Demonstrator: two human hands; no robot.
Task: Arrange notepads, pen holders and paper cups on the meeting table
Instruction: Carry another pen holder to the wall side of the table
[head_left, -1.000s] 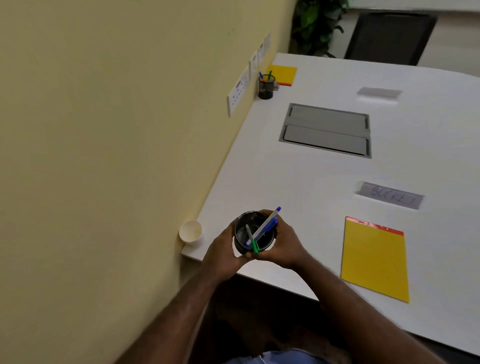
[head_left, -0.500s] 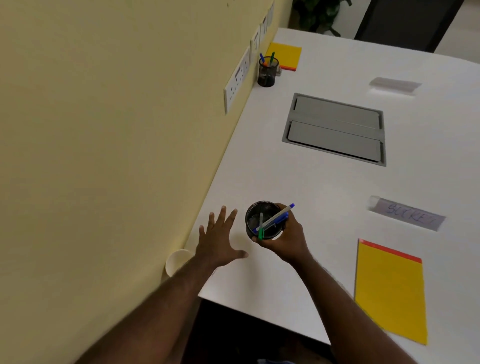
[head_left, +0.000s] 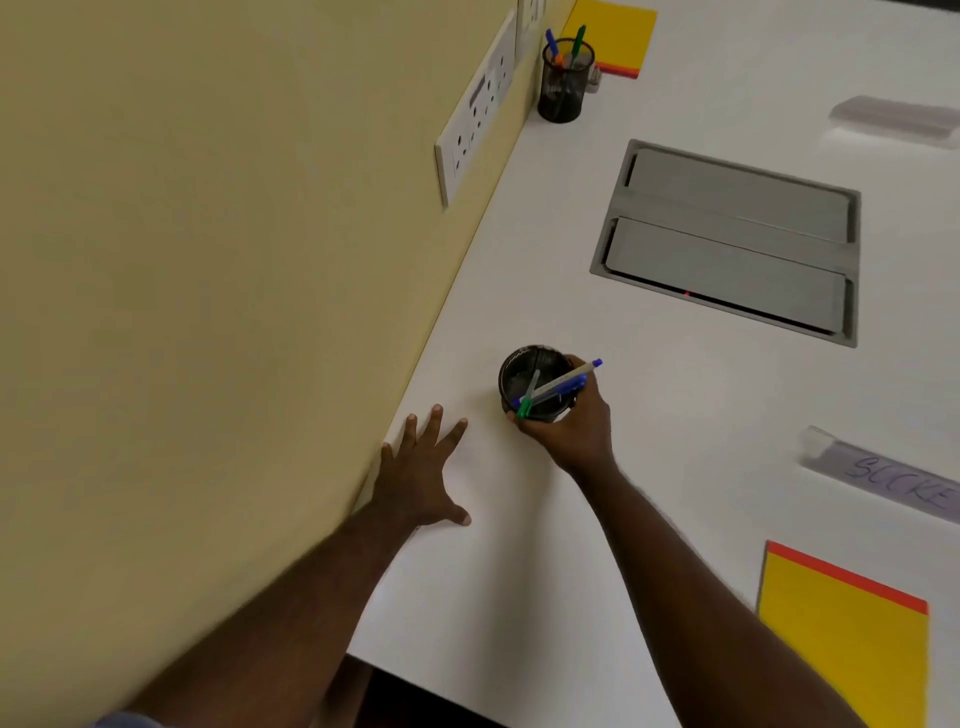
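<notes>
**Right hand grips the pen holder on the bench, left hand spread beside the wall**

At the far left stands a yellow wall (head_left: 208, 260) carrying a white socket plate (head_left: 475, 140). The white bench (head_left: 649, 467) runs along the foot of this wall.

The left hand (head_left: 423, 478) lies with its fingers straight and spread apart, palm down over the bench, close to the wall. It holds nothing.

Just to its right, apart from it, stands the black pen holder (head_left: 537, 382), upright on the bench. Blue, white and green pens (head_left: 558, 389) lean inside it, their ends sticking out over its rim. The right hand (head_left: 571, 426) is curled round the holder from the near side, fingers and thumb wrapped against its wall.

Farther back along the wall, a second pen holder (head_left: 563, 83) stands with a blue pen and a green pen in it, and a yellow notepad (head_left: 615, 34) lies just behind it.

Right of centre, a grey hatch (head_left: 732, 239) is set into the bench top. Nearer the right edge, a clear name card (head_left: 883, 475) with blurred handwriting stands, and a second name card (head_left: 893, 117) lies farther back. At the lower right, a yellow notepad with a red top strip (head_left: 847, 634) lies flat, well apart from the gripped holder.
</notes>
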